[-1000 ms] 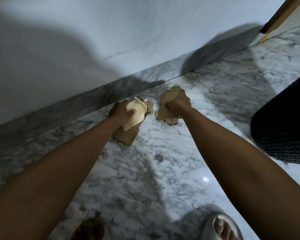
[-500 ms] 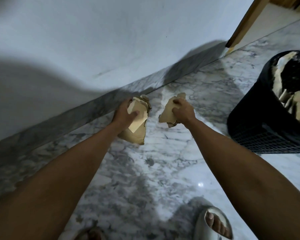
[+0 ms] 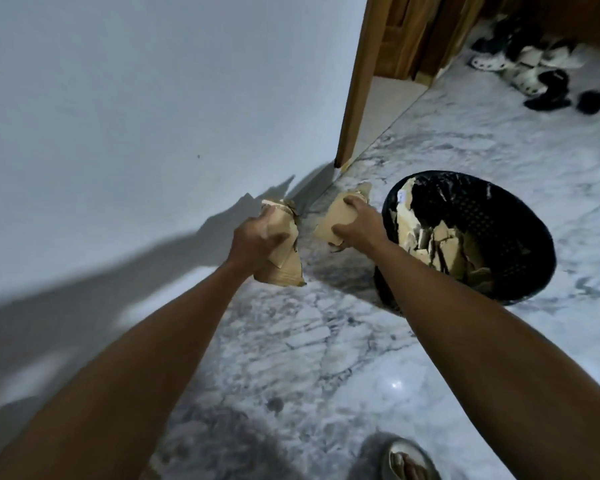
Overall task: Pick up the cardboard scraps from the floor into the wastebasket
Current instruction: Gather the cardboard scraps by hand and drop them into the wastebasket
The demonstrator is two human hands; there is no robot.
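Head view: my left hand (image 3: 258, 239) grips a scrap bundle (image 3: 284, 261), fingers curled round it, well left of the wastebasket (image 3: 520, 216). My right hand (image 3: 359, 223) holds more scraps (image 3: 333, 221) just beside its rim. Basket already part-filled with cardboard; both handfuls undelivered. No loose scraps visible on the floor (image 3: 326, 341).

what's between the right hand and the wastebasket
Nothing: in the head view the right hand, gripping scraps, sits just left of the wastebasket rim.

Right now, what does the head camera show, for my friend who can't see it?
Two bare hands each hold cardboard scraps above a marble floor: the left hand, the right hand beside a black wastebasket already holding cardboard. A white wall stands behind.
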